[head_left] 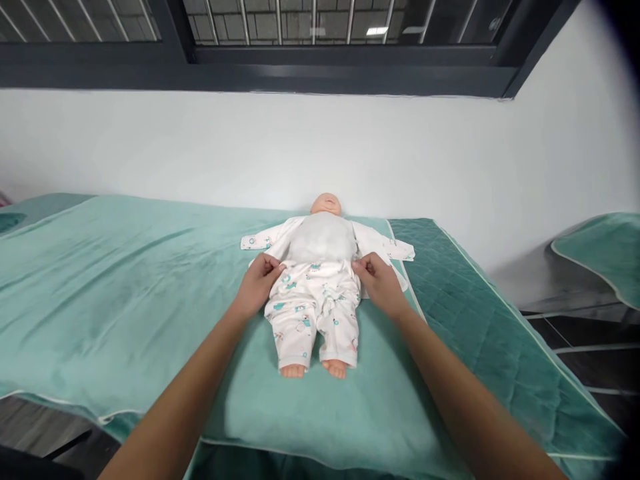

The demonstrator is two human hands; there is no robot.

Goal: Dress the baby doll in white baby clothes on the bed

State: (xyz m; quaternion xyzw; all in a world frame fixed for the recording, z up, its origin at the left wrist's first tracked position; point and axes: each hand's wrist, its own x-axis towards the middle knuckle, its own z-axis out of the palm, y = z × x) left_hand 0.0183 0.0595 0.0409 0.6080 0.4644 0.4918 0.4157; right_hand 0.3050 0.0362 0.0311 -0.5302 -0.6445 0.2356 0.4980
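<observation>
A baby doll (324,235) lies on its back on a green sheet, head toward the wall and bare feet toward me. White printed pants (315,293) cover its legs up to the waist. A white long-sleeved top (373,239) is on its arms and spread open, leaving the pale torso bare. My left hand (260,280) pinches the waistband at the left hip. At the right hip, my right hand (377,277) pinches the other side of the waistband.
The green sheet (125,287) runs over the bed to the left. A darker quilted cover (475,333) shows on the right. Behind stand a white wall (250,147) and a barred window with a dark frame (340,77). Another green-covered surface (605,250) is at far right.
</observation>
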